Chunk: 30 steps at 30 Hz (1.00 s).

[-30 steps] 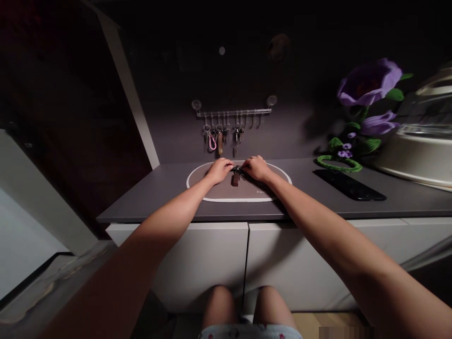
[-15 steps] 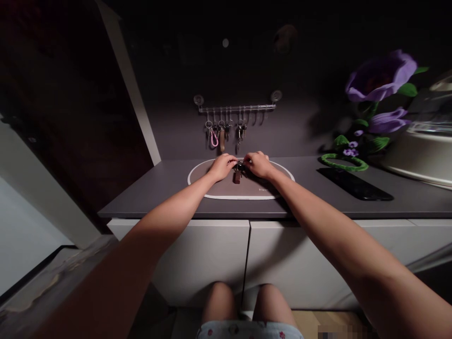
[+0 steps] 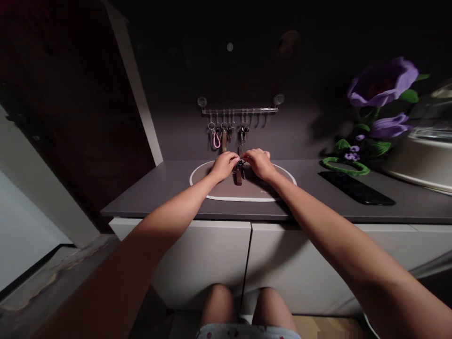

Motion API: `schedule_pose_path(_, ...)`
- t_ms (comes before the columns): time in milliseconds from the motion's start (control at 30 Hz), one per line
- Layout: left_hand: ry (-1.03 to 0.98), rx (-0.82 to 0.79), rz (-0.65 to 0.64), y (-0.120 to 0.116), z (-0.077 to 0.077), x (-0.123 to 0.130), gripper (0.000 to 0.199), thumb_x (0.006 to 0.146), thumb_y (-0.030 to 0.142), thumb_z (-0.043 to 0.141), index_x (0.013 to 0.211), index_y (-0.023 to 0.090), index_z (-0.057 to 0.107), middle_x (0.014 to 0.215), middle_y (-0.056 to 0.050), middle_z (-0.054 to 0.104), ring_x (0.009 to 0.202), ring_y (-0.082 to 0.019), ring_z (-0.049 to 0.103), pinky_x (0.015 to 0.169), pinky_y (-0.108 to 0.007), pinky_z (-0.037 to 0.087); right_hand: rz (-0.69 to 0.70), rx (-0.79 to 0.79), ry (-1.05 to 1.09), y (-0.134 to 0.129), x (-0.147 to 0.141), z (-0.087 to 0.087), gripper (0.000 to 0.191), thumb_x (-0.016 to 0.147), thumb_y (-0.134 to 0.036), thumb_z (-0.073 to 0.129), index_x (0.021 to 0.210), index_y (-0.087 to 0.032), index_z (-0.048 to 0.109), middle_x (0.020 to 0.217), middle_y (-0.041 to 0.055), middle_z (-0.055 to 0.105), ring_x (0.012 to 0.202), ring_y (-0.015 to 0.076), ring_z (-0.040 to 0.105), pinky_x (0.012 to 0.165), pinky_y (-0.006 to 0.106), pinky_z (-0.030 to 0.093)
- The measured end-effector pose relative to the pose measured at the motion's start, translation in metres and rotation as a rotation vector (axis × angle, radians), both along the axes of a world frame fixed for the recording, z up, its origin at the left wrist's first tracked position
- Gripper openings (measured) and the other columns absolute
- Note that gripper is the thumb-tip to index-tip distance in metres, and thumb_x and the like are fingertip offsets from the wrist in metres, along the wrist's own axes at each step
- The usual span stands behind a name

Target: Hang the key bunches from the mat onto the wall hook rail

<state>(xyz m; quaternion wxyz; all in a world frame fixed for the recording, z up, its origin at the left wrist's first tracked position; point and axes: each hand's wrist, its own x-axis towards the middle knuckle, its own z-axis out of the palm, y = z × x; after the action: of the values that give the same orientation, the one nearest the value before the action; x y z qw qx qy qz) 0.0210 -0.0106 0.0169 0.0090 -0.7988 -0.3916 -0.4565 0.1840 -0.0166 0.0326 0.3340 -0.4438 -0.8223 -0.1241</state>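
Observation:
Between my two hands is a bunch of keys (image 3: 239, 176) with a dark red-brown fob hanging toward me. My left hand (image 3: 225, 165) is closed, with thumb and fingertips pinching the top of the bunch from the left. From the right, my right hand (image 3: 259, 163) is closed with its fingertips at the same ring. The keys are just above or on a brown oval mat (image 3: 226, 192) with a white rim; I cannot tell which. My fingers hide part of the ring.
Behind my hands a clear hook rail (image 3: 240, 111) on the wall carries several key sets, one with a pink carabiner (image 3: 216, 140). To the right are a black phone (image 3: 356, 188), a green ring (image 3: 345, 166), purple flowers (image 3: 384, 84) and a pale domed container (image 3: 420, 157). White cabinet doors (image 3: 197, 259) are below.
The view has shifted slightly, so everything appears a little lower and further right. Both hands stay at the keys, and the fob hangs straighter with a key showing beside it.

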Motion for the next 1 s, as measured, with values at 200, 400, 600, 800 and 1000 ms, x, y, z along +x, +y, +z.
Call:
schedule_pose_path(200, -0.068, 0.02, -0.053, 0.001, 0.002, 0.001, 0.014, 0.08, 0.019, 0.049, 0.077, 0.015, 0.062, 0.078, -0.003, 0.063, 0.076, -0.013, 0.053, 0.073, -0.024, 0.039, 0.077, 0.083, 0.076, -0.001, -0.001, 0.001, 0.023, 0.085, -0.031, 0.043, 0.09, -0.02, 0.063, 0.089, 0.0082, 0.064, 0.088, 0.0216, 0.05, 0.076, 0.033, 0.03)
schedule_pose_path(400, -0.237, -0.084, -0.134, 0.005, 0.002, 0.002, 0.012, 0.078, 0.02, 0.05, 0.076, 0.014, 0.06, 0.075, -0.002, 0.062, 0.072, -0.012, 0.053, 0.07, -0.024, 0.04, 0.187, 0.087, 0.248, 0.003, -0.002, 0.0, 0.02, 0.084, -0.029, 0.044, 0.089, -0.018, 0.06, 0.09, 0.0079, 0.064, 0.084, 0.019, 0.053, 0.076, 0.031, 0.037)
schedule_pose_path(600, -0.504, -0.219, -0.244, 0.008, -0.002, 0.003, 0.014, 0.075, 0.026, 0.054, 0.078, 0.013, 0.059, 0.075, -0.002, 0.061, 0.073, -0.012, 0.053, 0.071, -0.024, 0.041, 0.213, -0.025, 0.423, 0.003, -0.005, -0.003, 0.019, 0.08, -0.034, 0.048, 0.083, -0.017, 0.056, 0.082, 0.0057, 0.061, 0.074, 0.0153, 0.052, 0.07, 0.028, 0.039)
schedule_pose_path(800, -0.728, -0.397, -0.298, 0.008, 0.0, 0.004, 0.02, 0.073, 0.031, 0.059, 0.081, 0.013, 0.061, 0.08, -0.002, 0.062, 0.067, -0.009, 0.052, 0.056, -0.02, 0.04, 0.329, -0.239, 0.609, 0.004, -0.008, -0.006, 0.022, 0.075, -0.038, 0.054, 0.081, -0.017, 0.053, 0.072, -0.0001, 0.056, 0.063, 0.0108, 0.048, 0.063, 0.024, 0.039)
schedule_pose_path(1000, -0.8, -0.512, -0.352, 0.007, -0.001, 0.004, 0.025, 0.07, 0.037, 0.063, 0.082, 0.015, 0.061, 0.079, -0.002, 0.061, 0.062, -0.007, 0.05, 0.053, -0.019, 0.039, 0.449, -0.406, 0.79, -0.001, -0.012, -0.003, 0.026, 0.067, -0.041, 0.06, 0.076, -0.017, 0.054, 0.068, -0.002, 0.054, 0.061, 0.0093, 0.045, 0.06, 0.022, 0.037)
